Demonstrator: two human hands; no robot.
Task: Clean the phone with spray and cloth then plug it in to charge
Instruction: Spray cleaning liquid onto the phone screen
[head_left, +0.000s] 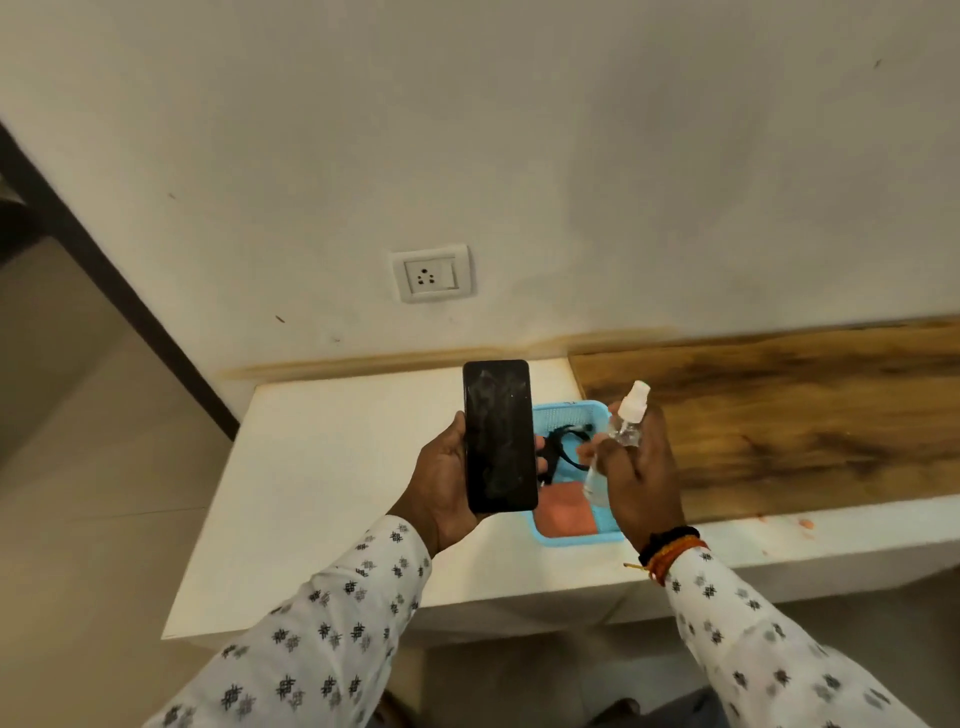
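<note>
My left hand (441, 478) grips a black phone (500, 435) upright, its smudged dark screen facing me. My right hand (636, 467) holds a small clear spray bottle (618, 436) with a white nozzle, tilted toward the phone and a short way right of it. Below and between the hands sits a light blue basket (571, 415) on the white counter (337, 467). Inside it lie a pink cloth (563, 509) and a black charger cable (563, 441), both partly hidden by the phone and my right hand.
A white wall socket (431, 274) with a switch is on the wall above the counter. A wooden board surface (779, 410) lies to the right of the basket. A dark door frame (130, 291) runs down the left, with tiled floor beside it.
</note>
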